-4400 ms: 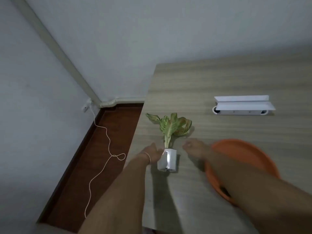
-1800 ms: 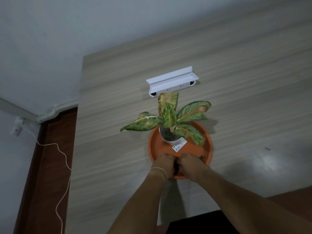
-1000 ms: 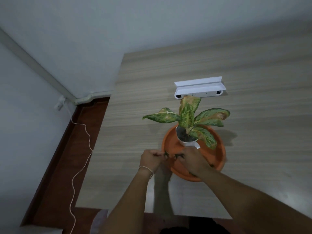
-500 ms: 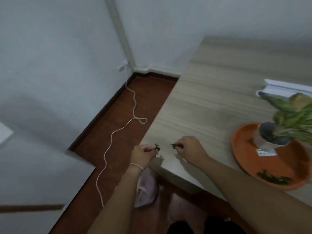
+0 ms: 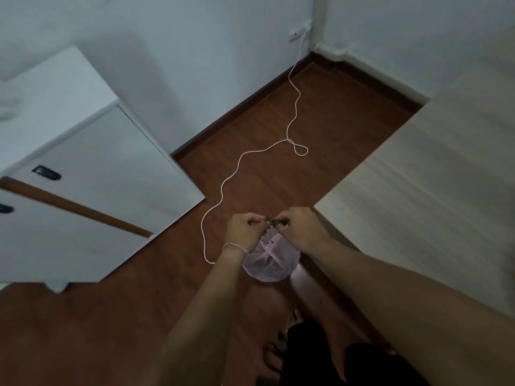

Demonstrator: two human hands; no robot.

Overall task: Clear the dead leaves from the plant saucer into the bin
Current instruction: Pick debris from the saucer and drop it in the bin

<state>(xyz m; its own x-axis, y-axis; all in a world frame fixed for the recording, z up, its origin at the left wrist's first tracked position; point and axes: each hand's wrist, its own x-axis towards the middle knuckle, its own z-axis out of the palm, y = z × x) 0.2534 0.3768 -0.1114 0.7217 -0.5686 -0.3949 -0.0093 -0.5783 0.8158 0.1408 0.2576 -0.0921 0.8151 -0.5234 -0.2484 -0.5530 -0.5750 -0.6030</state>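
- The left hand [image 5: 242, 233] and the right hand [image 5: 301, 229] meet above the floor, fingertips drawn together and almost touching each other.
- Both hands pinch small dark dead leaves [image 5: 271, 222], which sit in a little clump between the two sets of fingertips.
- A thin pale band [image 5: 236, 247] circles the left wrist.
- Directly beneath the hands stands the bin [image 5: 269, 259], a round pinkish basket lined with a thin bag; a few dark specks lie inside it near its upper edge.
- The bin rests on the reddish-brown wooden floor [image 5: 264, 174], just beside the near corner of the counter [image 5: 434, 196].
- The counter has a pale wood-grain top and fills the right side of the view; the saucer and the plant are out of view.
- A thin white cable [image 5: 239, 160] runs from a wall socket [image 5: 296, 36] in the far corner, snakes over the floor with one loop, and ends near the left wrist.
- A white cabinet [image 5: 92, 174] stands at the left, with a brown strip between two doors and dark recessed handles.
- One handle carries a small mark too blurred to read; no other writing or brand can be made out.
- Bare feet [image 5: 292, 324] show at the bottom edge, near the bin.
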